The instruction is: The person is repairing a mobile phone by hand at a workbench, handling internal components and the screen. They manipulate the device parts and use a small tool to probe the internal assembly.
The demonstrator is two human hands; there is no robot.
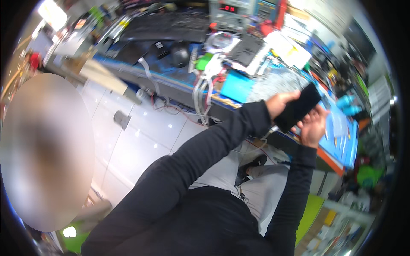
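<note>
A black phone point(298, 106) with a dark screen is held tilted over the front edge of the cluttered bench. My left hand point(278, 103) is closed round its left side, thumb along the upper edge. My right hand point(313, 128) grips it from the lower right with bent fingers. A white cable connector point(274, 129) is at the phone's lower end, its cable hanging down. Behind the phone lie a grey mat point(273, 87) and a bright blue flat pad point(237, 85); a blue work mat point(341, 149) with small tools sits to the right.
The bench holds a black mouse point(179, 55), bundled white cables point(205, 87), a power supply point(226, 21) with red digits and assorted parts. Loose cables hang below the bench edge over the tiled floor point(141, 145). A blurred oval hides the left side; a green seat point(309, 217) is at lower right.
</note>
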